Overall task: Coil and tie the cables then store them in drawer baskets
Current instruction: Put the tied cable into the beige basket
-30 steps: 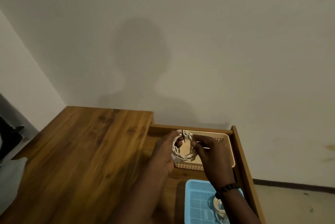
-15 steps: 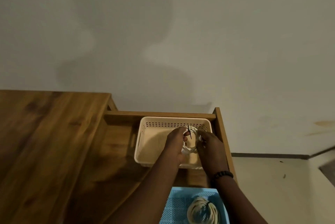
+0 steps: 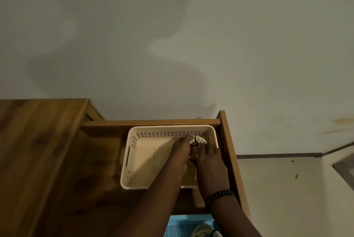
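Head view, read from left to right: the wooden desk top [image 3: 38,140] lies well off to the left of both hands, and beside it the open drawer [image 3: 227,150] carries the cream basket [image 3: 134,160]. A second ago the hands held the coiled white cable [image 3: 200,139] up above the basket's rim while working the dark tie; half a second ago they had begun to sink into it. Now both are down inside the basket, toward its far right corner.

The left hand [image 3: 181,150] reaches in with its fingers curled at the near side of the coil, seemingly pinching it by the black tie [image 3: 195,139]. Just right of it, almost touching, the right hand [image 3: 209,162] covers the rest of the coil; whether its fingers are clamped on the cable cannot be told, since the back of the hand hides them. Only a small arc of cable shows beyond the knuckles.

Below the wrists, a blue basket [image 3: 178,227] with another pale coil [image 3: 201,230] peeks in at the frame's lower edge.

By my judgement the tying is finished and this coil is being stored; letting go should be all that is left for it.
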